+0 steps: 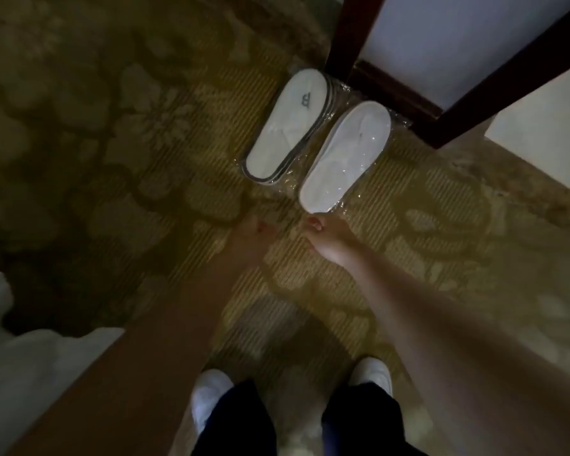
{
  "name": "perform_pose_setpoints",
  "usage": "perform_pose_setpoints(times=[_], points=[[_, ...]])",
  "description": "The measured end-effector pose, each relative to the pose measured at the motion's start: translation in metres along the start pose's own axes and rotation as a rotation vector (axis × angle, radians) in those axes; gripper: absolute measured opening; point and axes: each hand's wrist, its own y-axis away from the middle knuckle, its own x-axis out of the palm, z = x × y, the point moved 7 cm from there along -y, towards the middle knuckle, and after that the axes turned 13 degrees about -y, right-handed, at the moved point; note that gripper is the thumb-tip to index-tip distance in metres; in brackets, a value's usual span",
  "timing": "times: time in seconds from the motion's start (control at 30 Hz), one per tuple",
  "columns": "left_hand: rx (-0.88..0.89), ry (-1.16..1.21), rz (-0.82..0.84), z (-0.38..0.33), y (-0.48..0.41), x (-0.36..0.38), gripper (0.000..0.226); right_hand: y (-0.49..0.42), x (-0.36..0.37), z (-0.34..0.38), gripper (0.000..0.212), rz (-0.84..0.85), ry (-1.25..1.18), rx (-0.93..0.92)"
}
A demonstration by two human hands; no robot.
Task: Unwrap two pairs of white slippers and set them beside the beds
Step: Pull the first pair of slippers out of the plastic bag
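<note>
Both forearms are reaching down; my left hand and right hand are hanging empty, fingers loosely curled, near two wrapped slipper packs lying side by side on carpet.

left hand dim and blurred, fingers indistinct, bedding cut off at frame edge

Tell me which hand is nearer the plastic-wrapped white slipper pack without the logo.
Right. The right hand reaches its near end, fingertips at the wrap; the left hand sits further left, apart.
</note>
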Motion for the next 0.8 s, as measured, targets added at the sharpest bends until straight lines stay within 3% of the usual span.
perform_pose_setpoints(times=[0.1,0.23,0.33,0.47,0.67,0.8], points=[[-0.001,0.000,0.002,0.013,-0.020,0.008,0.028,-0.024,0.004,-0.002,0.029,-0.035,0.046,-0.068],[0.049,-0.008,-0.019,0.019,-0.054,0.004,0.018,-0.059,0.002,0.005,0.032,-0.091,0.094,-0.133],[0.122,-0.071,-0.131,0.014,-0.082,-0.019,0.026,-0.090,-0.004,0.021,0.029,-0.145,0.050,-0.247],[0.190,-0.096,-0.220,0.006,-0.114,-0.041,0.015,-0.122,-0.012,0.044,0.025,-0.221,0.063,-0.355],[0.183,-0.215,-0.393,-0.008,-0.162,-0.065,0.050,-0.162,-0.020,0.057,0.026,-0.306,0.139,-0.397],[0.236,-0.283,-0.337,-0.029,-0.184,-0.069,0.062,-0.184,-0.021,0.066,0.039,-0.259,0.156,-0.344]])
